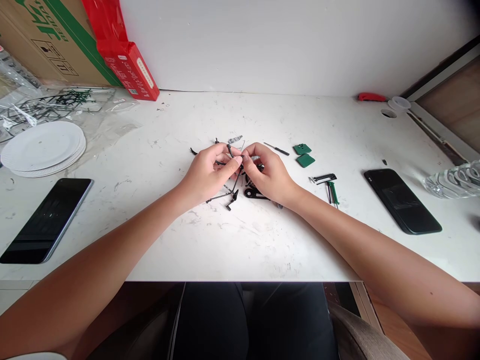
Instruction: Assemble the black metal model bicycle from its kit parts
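Note:
My left hand (210, 172) and my right hand (268, 175) meet over the middle of the white table (240, 240). Both pinch a small black plastic model part (235, 172) with thin rods sticking out below. More black pieces (255, 192) lie on the table under my right hand. Two green square pieces (303, 155) lie just right of the hands, next to a small black screwdriver (276, 148). Black and green rod-shaped parts (328, 185) sit further right.
A black phone (47, 217) lies at the left, another phone (402, 200) at the right. White paper plates (43, 147), plastic bags with part frames (56, 102), a cardboard box (52, 40) and a red box (127, 67) fill the back left. A water bottle (455, 180) lies far right.

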`<state>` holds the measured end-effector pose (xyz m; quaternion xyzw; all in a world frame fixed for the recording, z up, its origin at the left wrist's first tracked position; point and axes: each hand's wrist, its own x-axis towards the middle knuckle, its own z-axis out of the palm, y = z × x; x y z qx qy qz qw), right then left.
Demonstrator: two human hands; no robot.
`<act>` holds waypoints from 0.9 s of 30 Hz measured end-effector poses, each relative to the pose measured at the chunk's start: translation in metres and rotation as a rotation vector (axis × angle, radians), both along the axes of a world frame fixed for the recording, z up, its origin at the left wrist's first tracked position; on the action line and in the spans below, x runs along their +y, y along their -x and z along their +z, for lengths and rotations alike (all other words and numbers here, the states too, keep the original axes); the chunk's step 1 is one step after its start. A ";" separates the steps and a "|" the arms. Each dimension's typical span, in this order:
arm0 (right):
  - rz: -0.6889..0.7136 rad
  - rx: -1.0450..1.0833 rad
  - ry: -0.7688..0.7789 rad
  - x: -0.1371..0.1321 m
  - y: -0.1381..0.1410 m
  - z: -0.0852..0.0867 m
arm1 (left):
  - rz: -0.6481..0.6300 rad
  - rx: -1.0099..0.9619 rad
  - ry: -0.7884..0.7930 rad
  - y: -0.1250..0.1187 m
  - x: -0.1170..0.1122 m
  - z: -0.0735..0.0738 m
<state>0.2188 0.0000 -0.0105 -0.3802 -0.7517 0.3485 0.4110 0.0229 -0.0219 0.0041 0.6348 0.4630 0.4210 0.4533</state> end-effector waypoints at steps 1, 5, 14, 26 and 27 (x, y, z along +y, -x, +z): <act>-0.001 -0.005 0.002 0.000 0.000 0.000 | 0.000 -0.001 0.002 0.000 0.000 0.000; -0.007 -0.026 -0.014 0.000 -0.001 0.001 | -0.002 0.009 -0.005 0.000 0.000 0.000; 0.001 -0.026 -0.024 0.000 0.000 0.001 | -0.011 0.010 -0.006 0.001 0.001 -0.001; 0.003 -0.021 -0.013 -0.001 0.000 0.003 | -0.001 0.032 0.003 0.000 -0.001 0.002; 0.003 -0.020 -0.012 -0.001 0.000 0.003 | 0.000 0.030 -0.005 0.000 -0.001 0.002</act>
